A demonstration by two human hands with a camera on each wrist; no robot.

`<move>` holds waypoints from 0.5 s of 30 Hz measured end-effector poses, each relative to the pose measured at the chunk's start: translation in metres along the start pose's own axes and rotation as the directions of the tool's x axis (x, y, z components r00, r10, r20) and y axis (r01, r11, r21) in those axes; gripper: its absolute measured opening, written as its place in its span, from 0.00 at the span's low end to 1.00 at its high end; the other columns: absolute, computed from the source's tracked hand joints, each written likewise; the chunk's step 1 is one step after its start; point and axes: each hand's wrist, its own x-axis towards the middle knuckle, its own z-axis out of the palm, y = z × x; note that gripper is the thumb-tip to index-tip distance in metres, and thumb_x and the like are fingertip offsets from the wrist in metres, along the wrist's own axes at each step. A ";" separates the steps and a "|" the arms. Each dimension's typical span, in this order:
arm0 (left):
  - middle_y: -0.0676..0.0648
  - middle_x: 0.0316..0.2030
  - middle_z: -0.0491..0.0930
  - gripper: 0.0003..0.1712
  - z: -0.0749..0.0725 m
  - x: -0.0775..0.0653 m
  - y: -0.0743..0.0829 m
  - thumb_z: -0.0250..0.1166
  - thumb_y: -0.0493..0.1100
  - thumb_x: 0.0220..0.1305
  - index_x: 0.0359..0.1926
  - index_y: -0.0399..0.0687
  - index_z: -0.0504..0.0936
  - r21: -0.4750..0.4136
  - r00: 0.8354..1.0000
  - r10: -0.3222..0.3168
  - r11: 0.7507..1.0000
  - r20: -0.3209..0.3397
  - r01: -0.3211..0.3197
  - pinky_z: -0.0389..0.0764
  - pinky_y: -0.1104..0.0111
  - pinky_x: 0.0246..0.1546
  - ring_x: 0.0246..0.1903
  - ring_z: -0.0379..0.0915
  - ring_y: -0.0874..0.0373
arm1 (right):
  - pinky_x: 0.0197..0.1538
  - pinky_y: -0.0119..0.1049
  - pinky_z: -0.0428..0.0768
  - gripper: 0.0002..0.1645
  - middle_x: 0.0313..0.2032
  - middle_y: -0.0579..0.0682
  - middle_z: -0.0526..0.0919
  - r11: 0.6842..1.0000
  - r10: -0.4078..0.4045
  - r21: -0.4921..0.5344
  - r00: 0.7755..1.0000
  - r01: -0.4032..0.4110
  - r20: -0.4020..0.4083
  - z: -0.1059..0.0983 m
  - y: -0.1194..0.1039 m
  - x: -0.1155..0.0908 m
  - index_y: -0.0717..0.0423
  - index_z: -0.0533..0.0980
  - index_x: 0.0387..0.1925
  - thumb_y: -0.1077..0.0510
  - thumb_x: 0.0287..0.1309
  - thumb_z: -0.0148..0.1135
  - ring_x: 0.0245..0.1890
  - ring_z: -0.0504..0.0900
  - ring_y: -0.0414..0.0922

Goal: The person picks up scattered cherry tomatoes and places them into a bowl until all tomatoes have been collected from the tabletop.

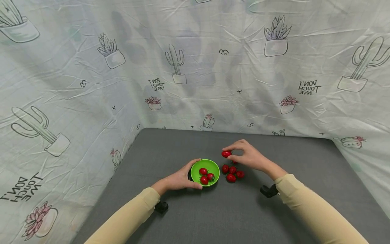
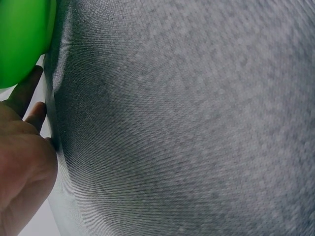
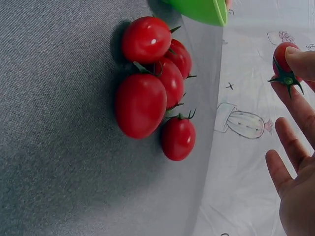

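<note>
Left arm stretched inward from the lower left, a person's left hand curves around a green bowl, thumb at the near side, fingers at the far rim; three red tomatoes lie inside. Just right of it, five more tomatoes cluster on the gray tabletop. The right hand, angled in from the right, pinches a single tomato in the air, its spare fingers spread.
</note>
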 end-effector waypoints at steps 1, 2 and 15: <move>0.52 0.75 0.55 0.62 0.000 0.000 0.000 0.77 0.60 0.57 0.82 0.63 0.46 -0.001 1.000 0.000 1.000 -0.001 0.000 0.60 0.52 0.69 0.73 0.54 0.57 | 0.61 0.63 0.69 0.19 0.54 0.39 0.81 1.000 0.002 0.001 1.000 -0.002 0.002 0.000 -0.001 0.000 0.42 0.84 0.59 0.47 0.68 0.68 0.62 0.67 0.48; 0.52 0.75 0.55 0.62 0.000 0.000 0.000 0.77 0.60 0.57 0.82 0.64 0.46 -0.001 1.000 0.001 1.000 -0.001 -0.001 0.60 0.52 0.69 0.73 0.54 0.57 | 0.61 0.62 0.69 0.19 0.54 0.39 0.81 1.000 0.002 0.001 1.000 -0.002 0.005 0.001 -0.002 0.001 0.42 0.84 0.58 0.47 0.68 0.68 0.62 0.67 0.48; 0.52 0.75 0.55 0.61 0.000 0.002 -0.003 0.77 0.59 0.58 0.81 0.65 0.47 0.003 1.000 0.001 1.000 -0.002 -0.001 0.58 0.52 0.70 0.73 0.53 0.57 | 0.61 0.61 0.68 0.19 0.54 0.38 0.81 1.000 -0.016 -0.007 0.999 0.017 0.032 0.006 -0.012 0.008 0.38 0.83 0.59 0.45 0.68 0.68 0.64 0.66 0.49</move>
